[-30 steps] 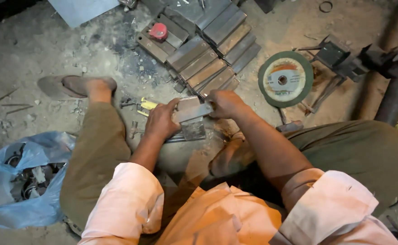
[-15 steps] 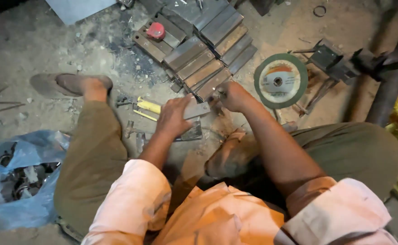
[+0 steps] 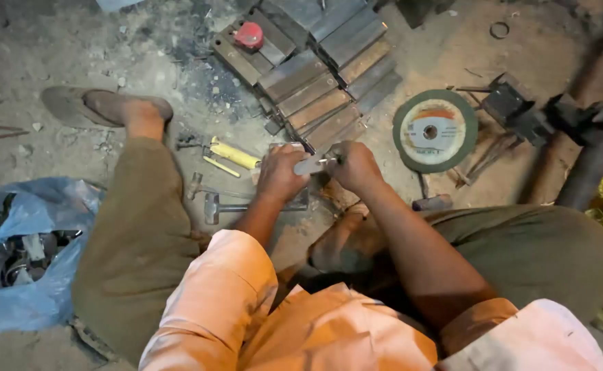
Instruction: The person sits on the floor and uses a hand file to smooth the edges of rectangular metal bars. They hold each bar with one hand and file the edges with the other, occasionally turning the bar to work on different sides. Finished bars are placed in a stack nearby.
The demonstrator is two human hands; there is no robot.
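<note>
- Head view: left hand (image 3: 281, 175) and right hand (image 3: 356, 167) pinch one small metal piece (image 3: 310, 165) between them.
- Hammer (image 3: 236, 205) lies just below.
- Disc (image 3: 434, 130) sits right.

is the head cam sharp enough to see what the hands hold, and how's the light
Head view: warm light on the middle, corners falling dark; left hand and right hand are slightly soft, pinching a small grey metal piece whose detail stays unclear; the grinding disc reads sharp.

Before you on the dusty floor: a green grinding disc (image 3: 435, 130), stacked metal bars (image 3: 322, 82), a yellow-handled tool (image 3: 235, 155), a hammer (image 3: 226, 204), a blue plastic bag (image 3: 23, 254) apparently holding metal parts.
</note>
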